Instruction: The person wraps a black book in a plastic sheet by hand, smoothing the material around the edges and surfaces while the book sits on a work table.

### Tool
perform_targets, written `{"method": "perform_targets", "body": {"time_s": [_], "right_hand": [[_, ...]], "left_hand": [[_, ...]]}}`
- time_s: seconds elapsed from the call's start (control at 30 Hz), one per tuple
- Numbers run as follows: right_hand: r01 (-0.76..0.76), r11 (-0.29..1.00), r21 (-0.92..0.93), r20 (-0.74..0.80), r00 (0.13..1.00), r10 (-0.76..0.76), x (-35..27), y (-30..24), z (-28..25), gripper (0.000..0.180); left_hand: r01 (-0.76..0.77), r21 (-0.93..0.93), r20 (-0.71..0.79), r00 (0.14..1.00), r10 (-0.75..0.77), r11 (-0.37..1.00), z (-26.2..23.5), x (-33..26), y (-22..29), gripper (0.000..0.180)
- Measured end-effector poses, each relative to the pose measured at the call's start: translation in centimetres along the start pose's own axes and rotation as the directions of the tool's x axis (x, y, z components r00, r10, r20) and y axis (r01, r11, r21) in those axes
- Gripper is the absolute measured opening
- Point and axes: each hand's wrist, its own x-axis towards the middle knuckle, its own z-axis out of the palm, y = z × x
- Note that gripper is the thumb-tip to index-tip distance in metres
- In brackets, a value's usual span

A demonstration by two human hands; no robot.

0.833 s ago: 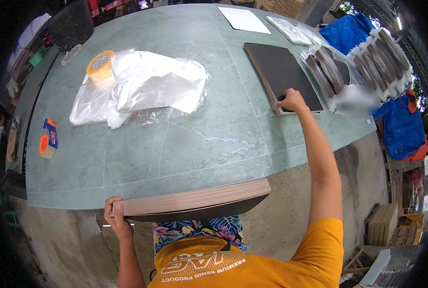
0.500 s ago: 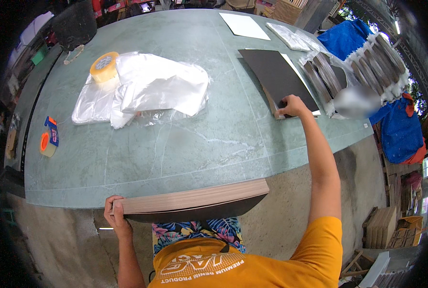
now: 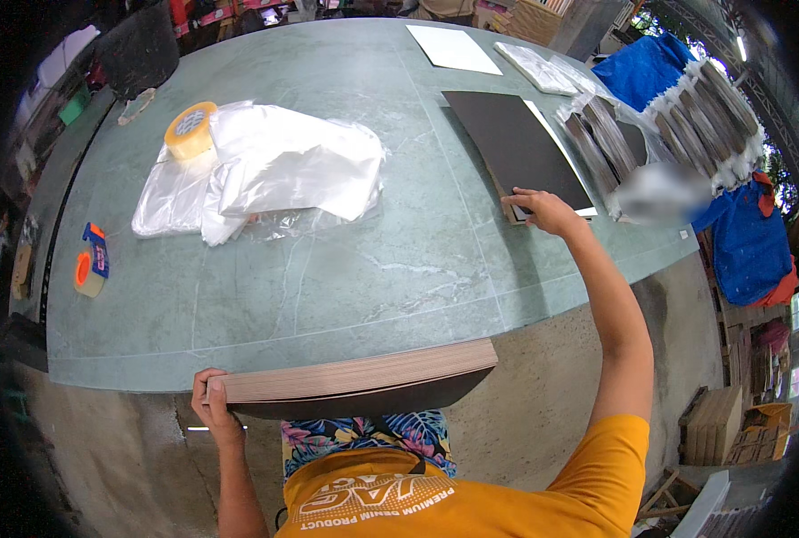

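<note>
My left hand (image 3: 214,401) grips the left end of a thick stack of boards (image 3: 354,372), its layered brown edges facing up and a black face toward me. The stack leans on edge between the table's near edge and my body. On the right side of the table lies a low pile of black sheets (image 3: 518,148), a white sheet showing along its right side. My right hand (image 3: 543,211) rests on the pile's near end, fingers stretched over the near left corner and not closed round anything I can see.
Clear plastic bags (image 3: 296,166) lie on the green table (image 3: 372,296), with a tape roll (image 3: 190,131) on them. A tape dispenser (image 3: 93,260) lies at left. Plastic-wrapped bundles (image 3: 699,121) and a white sheet (image 3: 453,48) lie toward the far right.
My right hand has gone from gripping the pile's near edge to lying over its near left corner with fingers extended. My left hand keeps its hold on the stack.
</note>
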Motion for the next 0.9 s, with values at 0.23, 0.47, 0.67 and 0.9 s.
{"method": "perform_targets", "body": {"time_s": [0.23,0.47,0.67,0.9], "right_hand": [[0.058,0.991,-0.122,-0.009,0.998,-0.06,0.2,0.4,0.0,0.056],[0.011,0.998,-0.065,-0.023,1.0,-0.013,-1.5,0.2,0.5,0.048],[0.044,0.997,-0.07,-0.03,0.999,-0.046,-1.6,0.4,0.2,0.045],[0.063,0.996,-0.06,0.0,0.998,-0.063,-1.4,0.3,-0.4,0.042]], "left_hand": [[-0.042,-0.018,0.007,0.999,0.042,0.999,0.3,0.0,-0.2,0.03],[-0.027,-0.013,0.001,1.0,0.027,1.0,0.1,0.0,-0.4,0.028],[-0.028,-0.023,-0.007,1.0,0.027,0.999,0.0,0.0,-0.7,0.025],[-0.008,-0.014,-0.016,1.0,0.008,1.0,0.3,0.0,-0.2,0.03]]}}
